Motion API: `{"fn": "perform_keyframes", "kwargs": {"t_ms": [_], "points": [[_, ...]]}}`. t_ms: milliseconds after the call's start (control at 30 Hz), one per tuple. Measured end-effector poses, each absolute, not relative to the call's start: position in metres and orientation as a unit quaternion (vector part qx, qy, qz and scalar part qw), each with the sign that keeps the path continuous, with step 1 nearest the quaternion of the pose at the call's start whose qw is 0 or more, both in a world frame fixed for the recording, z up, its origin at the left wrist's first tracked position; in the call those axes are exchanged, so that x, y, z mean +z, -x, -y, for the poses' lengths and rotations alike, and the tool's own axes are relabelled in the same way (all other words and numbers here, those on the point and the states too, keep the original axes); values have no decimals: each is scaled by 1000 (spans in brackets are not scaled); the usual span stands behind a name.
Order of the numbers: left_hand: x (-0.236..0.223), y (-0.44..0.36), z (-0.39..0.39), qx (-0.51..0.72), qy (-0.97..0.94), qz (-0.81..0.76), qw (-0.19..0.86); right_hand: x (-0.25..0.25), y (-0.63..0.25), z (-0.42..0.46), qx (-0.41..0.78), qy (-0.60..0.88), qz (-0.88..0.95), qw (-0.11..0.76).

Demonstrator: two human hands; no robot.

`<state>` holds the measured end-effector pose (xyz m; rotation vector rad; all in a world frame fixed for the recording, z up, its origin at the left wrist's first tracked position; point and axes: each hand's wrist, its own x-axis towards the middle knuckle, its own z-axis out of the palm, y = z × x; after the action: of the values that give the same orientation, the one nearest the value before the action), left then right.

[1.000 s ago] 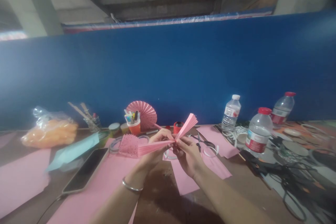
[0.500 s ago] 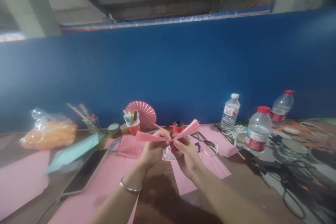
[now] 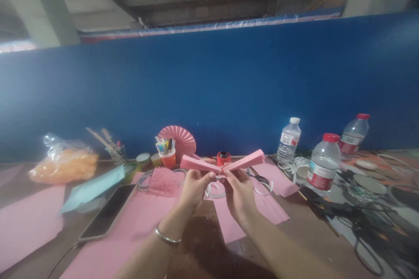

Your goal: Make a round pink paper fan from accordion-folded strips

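We observe a pleated pink paper (image 3: 247, 160) at the lower centre of the frame, held up above the brown desk (image 3: 209, 246). It is bent at its middle, so that one wing points to the left of the frame and the other rises toward the right. The grip of the left hand (image 3: 194, 189) pinches the left wing close to the bend; the grip of the right hand (image 3: 240, 188) pinches the right wing, also close to the bend. We note a silver bangle (image 3: 167, 239) on the left wrist. Just beyond the hands stands a red roll (image 3: 223, 159). Scissors (image 3: 262, 178) lie right of the right hand, partly hidden by it. Left of centre we record an orange cup (image 3: 168, 160) of pens (image 3: 166, 144) in front of a round pink fan (image 3: 179, 139), and below these a dotted pink paper (image 3: 162, 182) near the left hand. A phone (image 3: 108, 212) lies at the lower left. At the right of the frame we count three plastic bottles (image 3: 324, 166), one white-capped and two red-capped. A blue partition (image 3: 209, 83) closes the background.
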<state>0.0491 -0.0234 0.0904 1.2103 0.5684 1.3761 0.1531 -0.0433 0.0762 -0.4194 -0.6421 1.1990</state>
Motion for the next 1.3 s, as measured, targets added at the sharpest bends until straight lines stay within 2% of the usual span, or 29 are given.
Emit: {"fn": "perform_keyframes", "kwargs": {"t_ms": [300,633,1300], "points": [[89,-59,28,664,-438,-252,551,71,-153,43,518,233,333,753],[94,-54,29,635,-529,-357,435,67,-154,38,519,261,302,756],[88,-53,27,632,-541,-357,425,70,-156,43,466,329,381,728]]}}
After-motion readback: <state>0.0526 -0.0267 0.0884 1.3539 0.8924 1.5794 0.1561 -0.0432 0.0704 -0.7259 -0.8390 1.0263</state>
